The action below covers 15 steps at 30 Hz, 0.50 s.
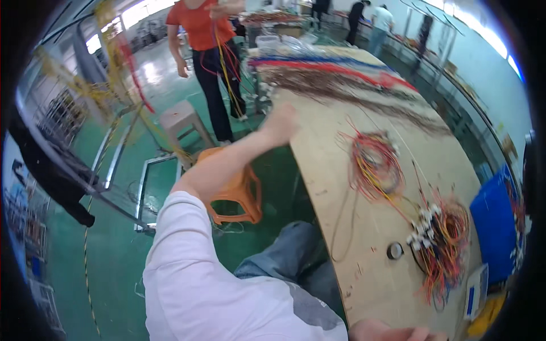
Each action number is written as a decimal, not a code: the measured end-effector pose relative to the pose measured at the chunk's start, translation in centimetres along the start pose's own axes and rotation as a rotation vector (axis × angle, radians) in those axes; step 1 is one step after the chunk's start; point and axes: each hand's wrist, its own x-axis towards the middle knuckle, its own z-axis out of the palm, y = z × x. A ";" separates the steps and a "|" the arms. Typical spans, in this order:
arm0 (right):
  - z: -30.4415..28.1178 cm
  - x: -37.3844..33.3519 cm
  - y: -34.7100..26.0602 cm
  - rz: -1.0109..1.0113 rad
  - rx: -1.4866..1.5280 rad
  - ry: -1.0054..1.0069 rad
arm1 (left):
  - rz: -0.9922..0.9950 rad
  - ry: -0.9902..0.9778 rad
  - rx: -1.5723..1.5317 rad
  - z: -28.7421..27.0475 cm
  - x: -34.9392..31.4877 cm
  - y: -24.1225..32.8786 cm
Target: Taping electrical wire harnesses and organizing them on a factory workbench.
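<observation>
The long pale surface (318, 156) in front of you carries all the wires. The brown wires (364, 99) spread across its far part look light, limp and quick to tangle; gather several strands together near one end. Nearer you, toward the right edge, the bundle with white connectors (442, 253) should be light but springy; hold its wires together, since tugging a plug could strain its joint. The looped bundle (368, 166), mid-surface, is best taken around the whole coil. Your left grip (280, 126), at the surface's left edge and nearest the brown wires, is motion-blurred; you cannot tell whether it holds anything. Your right grip (393, 333) is cut off below, so its closure and contents are unclear too.
</observation>
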 end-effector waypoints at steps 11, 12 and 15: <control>0.8 -0.4 9.9 0.194 -0.145 -0.531 | -0.691 -0.029 -0.362 -17.2 -1.3 -29.5; 1.1 -0.5 10.2 0.231 -0.247 -0.505 | -0.556 0.159 -0.059 -15.2 -1.3 -28.6; 2.8 -1.1 11.1 0.381 -0.308 -0.399 | -0.387 0.364 0.485 -12.8 -2.2 -24.9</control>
